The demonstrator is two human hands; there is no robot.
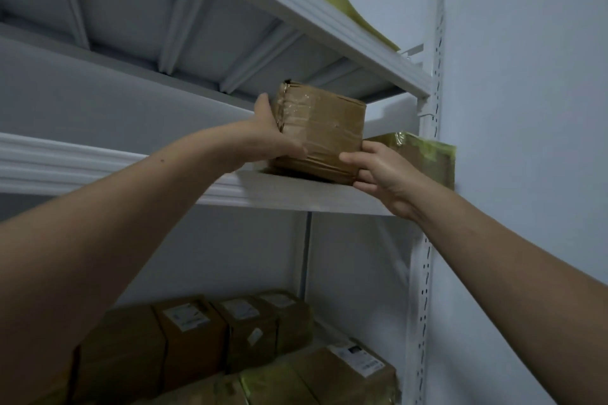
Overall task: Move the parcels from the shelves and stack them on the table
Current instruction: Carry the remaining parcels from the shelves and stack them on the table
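A brown taped cardboard parcel (324,131) sits tilted at the front edge of the white middle shelf (296,192), its near side just lifted off the board. My left hand (274,138) grips its left side, thumb along the front and fingers behind. At the parcel's lower right corner my right hand (378,171) holds on, with fingers curled under the bottom edge. Just behind my right hand, on the same shelf, stands another brown parcel with yellow-green tape (424,158).
Several labelled brown boxes (230,339) fill the lower shelf. A yellow-green sheet (348,10) lies on the top shelf (296,10). The perforated white upright (431,174) stands at the right against a pale wall (526,108). No table is in view.
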